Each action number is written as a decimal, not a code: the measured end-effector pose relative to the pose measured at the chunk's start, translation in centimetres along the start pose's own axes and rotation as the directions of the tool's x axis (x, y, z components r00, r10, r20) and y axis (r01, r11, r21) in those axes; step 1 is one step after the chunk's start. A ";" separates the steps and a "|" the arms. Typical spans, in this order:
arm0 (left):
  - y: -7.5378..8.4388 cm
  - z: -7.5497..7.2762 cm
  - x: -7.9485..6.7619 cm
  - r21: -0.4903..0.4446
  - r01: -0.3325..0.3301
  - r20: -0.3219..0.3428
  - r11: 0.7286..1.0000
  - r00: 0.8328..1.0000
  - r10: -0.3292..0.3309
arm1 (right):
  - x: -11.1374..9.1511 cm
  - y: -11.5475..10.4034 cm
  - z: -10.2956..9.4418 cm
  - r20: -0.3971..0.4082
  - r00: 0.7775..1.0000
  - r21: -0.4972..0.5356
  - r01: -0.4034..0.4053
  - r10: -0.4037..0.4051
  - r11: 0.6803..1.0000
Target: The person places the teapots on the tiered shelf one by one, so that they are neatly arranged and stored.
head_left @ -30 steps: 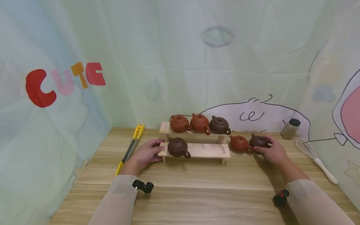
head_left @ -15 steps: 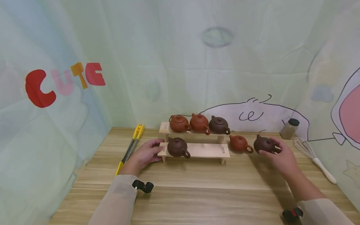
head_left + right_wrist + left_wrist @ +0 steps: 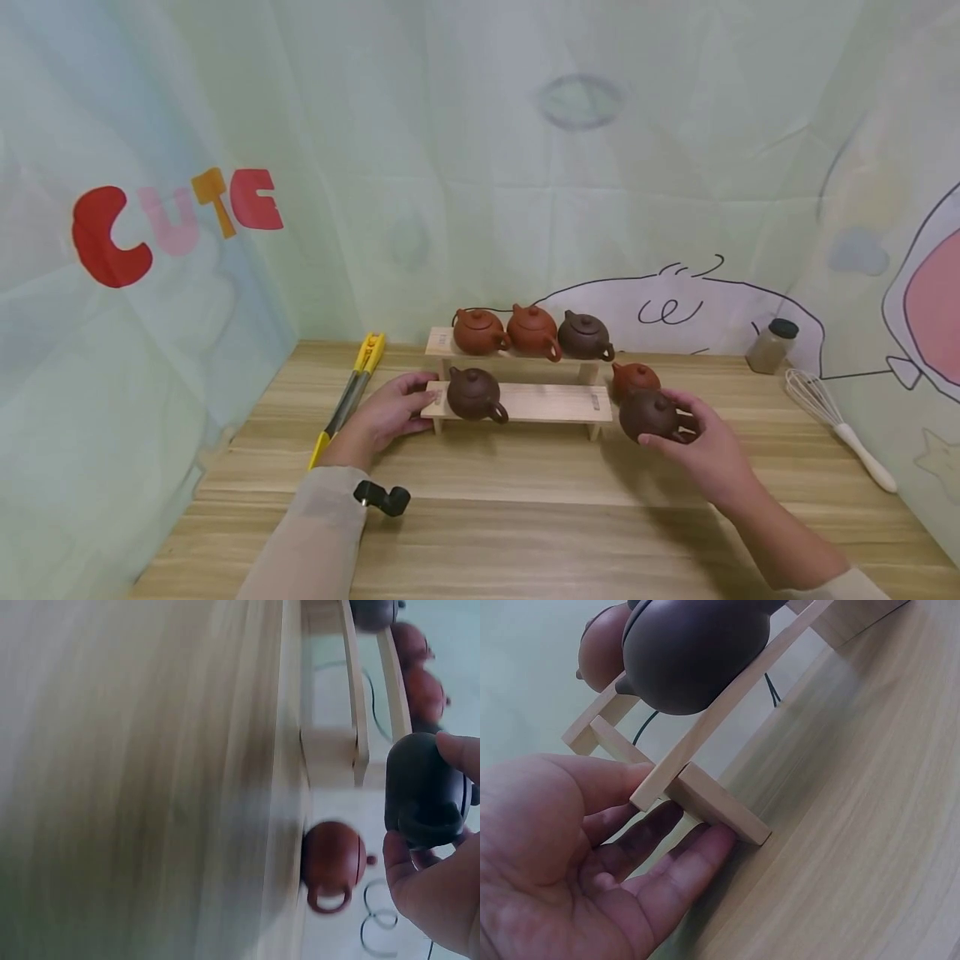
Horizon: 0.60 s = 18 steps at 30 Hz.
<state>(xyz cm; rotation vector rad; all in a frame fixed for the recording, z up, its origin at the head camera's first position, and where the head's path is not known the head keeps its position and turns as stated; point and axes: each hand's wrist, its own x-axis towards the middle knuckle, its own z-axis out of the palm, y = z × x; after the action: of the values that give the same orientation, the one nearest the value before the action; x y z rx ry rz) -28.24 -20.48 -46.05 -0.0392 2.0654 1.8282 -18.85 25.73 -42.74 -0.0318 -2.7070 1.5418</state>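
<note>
My right hand grips a dark brown teapot by its handle side, lifted off the table as the right wrist view shows. In the head view it overlaps a reddish teapot standing on the table right of the shelf. My left hand holds the left end of the two-step wooden shelf, thumb on the lower board, fingers at its leg. One dark teapot sits at the left of the lower board. Two reddish teapots and a dark teapot line the upper board.
Yellow-handled tongs lie left of the shelf, by my left forearm. At the back right stands a jar with a black lid, and a whisk with a white handle lies near it. A printed cloth hangs behind the table.
My right hand has picked up the dark teapot from beside the reddish one and carried it left and nearer, toward the shelf's right end. The left hand has stayed on the shelf.
</note>
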 end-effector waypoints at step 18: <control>0.1 0.0 0.0 0.007 0.003 0.003 1.000 1.000 -0.003 | -0.2 -3.7 6.0 0.080 0.994 0.147 0.066 -0.078 0.987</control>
<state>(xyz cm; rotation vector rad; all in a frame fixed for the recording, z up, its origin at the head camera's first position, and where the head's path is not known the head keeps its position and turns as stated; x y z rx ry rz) -28.28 -20.50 -46.00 -0.0373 2.0684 1.8187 -18.86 18.65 -42.65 0.1367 -2.6177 1.7513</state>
